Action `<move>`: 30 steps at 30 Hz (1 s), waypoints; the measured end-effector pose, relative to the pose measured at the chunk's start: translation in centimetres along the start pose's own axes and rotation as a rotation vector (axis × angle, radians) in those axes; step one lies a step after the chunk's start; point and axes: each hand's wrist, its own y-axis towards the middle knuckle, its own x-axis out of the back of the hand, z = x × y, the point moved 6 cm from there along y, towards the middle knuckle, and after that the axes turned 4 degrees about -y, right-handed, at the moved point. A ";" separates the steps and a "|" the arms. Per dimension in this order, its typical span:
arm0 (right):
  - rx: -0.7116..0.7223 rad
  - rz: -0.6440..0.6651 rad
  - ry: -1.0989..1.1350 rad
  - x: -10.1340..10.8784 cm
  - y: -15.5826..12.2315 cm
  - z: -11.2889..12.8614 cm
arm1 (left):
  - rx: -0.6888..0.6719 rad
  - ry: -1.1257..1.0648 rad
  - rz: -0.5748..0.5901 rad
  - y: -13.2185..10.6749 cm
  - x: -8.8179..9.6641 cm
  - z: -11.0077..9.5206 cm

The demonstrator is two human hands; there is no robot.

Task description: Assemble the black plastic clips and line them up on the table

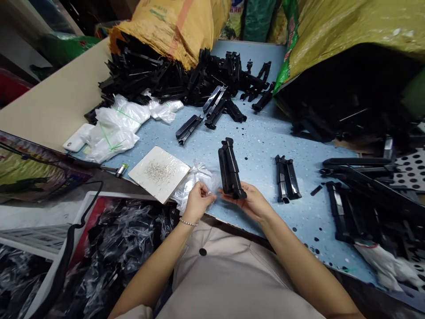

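Observation:
My right hand [251,203] is closed round the lower end of a black plastic part [229,170] with two long parallel bars, held up off the table. To its left, my left hand [199,201] has thumb and fingers pinched together; what lies between the fingertips is too small to make out. Beside and behind that hand is a crumpled pile of clear plastic bags [186,188]. Further left, a white square board [159,173] carries a scatter of tiny metal bits [158,172]. A similar black double-bar part [287,178] lies on the table right of my right hand.
Black parts [149,75] spill from an orange sack [179,26] at the back. A yellow sack [358,35] gapes at the right, near more black parts [352,212] and a white glove [381,263]. White knotted bags [114,128] lie left. Below stands a crate of bagged parts [122,239].

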 end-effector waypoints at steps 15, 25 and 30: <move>-0.039 -0.046 0.010 0.7 -0.6 0.4 | -0.043 0.155 0.038 -0.4 -0.4 -0.4; -0.115 -0.130 0.025 1.6 0.9 -2.8 | -0.401 0.432 0.057 -2.2 2.0 -5.1; -0.063 -0.143 -0.017 1.8 -0.1 -1.3 | -0.433 0.727 0.242 -1.9 2.3 -6.0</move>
